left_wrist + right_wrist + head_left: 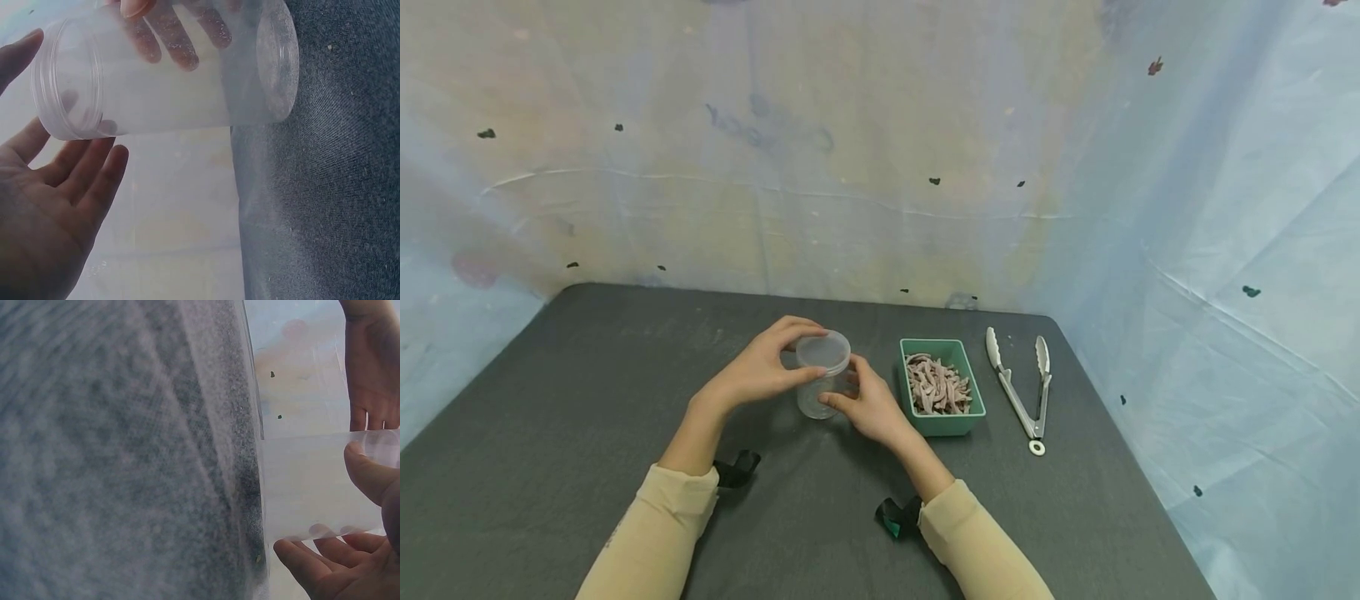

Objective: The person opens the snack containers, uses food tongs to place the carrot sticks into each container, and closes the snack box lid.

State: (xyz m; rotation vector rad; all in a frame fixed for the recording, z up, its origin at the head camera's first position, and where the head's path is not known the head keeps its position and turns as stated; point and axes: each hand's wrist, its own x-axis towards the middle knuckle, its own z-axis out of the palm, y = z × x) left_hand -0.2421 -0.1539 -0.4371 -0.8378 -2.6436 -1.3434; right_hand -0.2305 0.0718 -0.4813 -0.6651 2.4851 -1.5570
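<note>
A clear cylindrical plastic jar [815, 402] with a translucent lid [822, 351] stands on the dark table. My left hand [758, 367] grips the jar at its lid, thumb on the near side and fingers on the far side. Lower down, my right hand [876, 407] holds the jar's body between thumb and fingers. The left wrist view has the jar [181, 94] lying sideways in the picture, with right-hand fingers showing through its wall. In the right wrist view, the right thumb and fingers lie on opposite sides of the jar [306, 487].
Right of the jar sits a green rectangular container [943, 425] holding greyish-brown strips. Farther right lie metal tongs [1018, 408], arms spread, with pale tips. Black straps [737, 469] hang at both wrists. A pale plastic sheet [850, 167] rises behind the table [550, 467].
</note>
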